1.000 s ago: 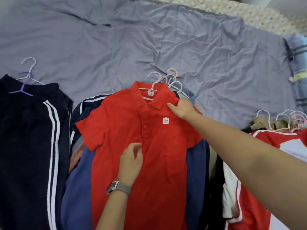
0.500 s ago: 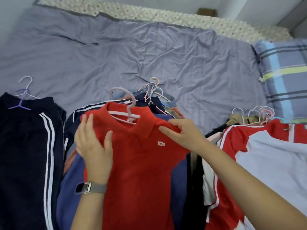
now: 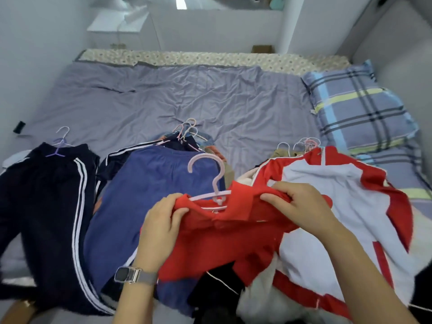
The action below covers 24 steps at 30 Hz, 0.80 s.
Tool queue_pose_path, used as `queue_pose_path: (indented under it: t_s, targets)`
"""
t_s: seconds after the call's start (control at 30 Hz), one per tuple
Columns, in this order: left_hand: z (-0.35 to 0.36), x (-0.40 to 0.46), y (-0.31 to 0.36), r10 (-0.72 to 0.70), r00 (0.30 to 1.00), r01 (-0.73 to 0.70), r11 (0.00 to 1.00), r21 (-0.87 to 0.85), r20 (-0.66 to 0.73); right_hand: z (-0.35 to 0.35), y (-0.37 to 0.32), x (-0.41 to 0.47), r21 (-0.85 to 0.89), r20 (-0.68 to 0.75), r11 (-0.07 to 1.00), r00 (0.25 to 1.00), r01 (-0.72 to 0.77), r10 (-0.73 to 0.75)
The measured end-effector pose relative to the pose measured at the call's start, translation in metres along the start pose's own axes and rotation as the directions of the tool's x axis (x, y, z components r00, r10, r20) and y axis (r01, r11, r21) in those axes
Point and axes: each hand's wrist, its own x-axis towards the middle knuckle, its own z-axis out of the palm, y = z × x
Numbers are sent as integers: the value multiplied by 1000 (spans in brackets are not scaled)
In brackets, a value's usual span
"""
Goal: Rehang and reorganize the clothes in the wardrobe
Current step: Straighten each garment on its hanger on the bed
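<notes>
Three piles of clothes (image 3: 152, 183) on hangers lying on the bed (image 3: 210, 101), none hung up yet, with red shirt (image 3: 222, 230) on pink hanger (image 3: 216, 181) held up near, left hand (image 3: 161, 230) and right hand (image 3: 297, 204) pinching its shoulders.

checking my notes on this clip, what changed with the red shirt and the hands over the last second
The red shirt was lifted off the middle pile toward the person, uncovering the blue garment. The left hand left the shirt's front for its left shoulder; the right hand kept the other shoulder. The pink hanger stays in the collar. The dark trousers and red-and-white jacket did not move.
</notes>
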Motion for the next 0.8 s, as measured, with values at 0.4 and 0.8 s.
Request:
queue_pose_path:
  t_s: [0.4, 0.8]
  targets:
    - [14, -151, 206, 44, 974, 8, 974, 226, -223, -111, 34, -181, 246, -113, 969, 994, 25, 4]
    - [-3, -214, 238, 124, 977, -106, 989, 105, -175, -149, -7, -265, 180, -321, 984, 945, -7, 65]
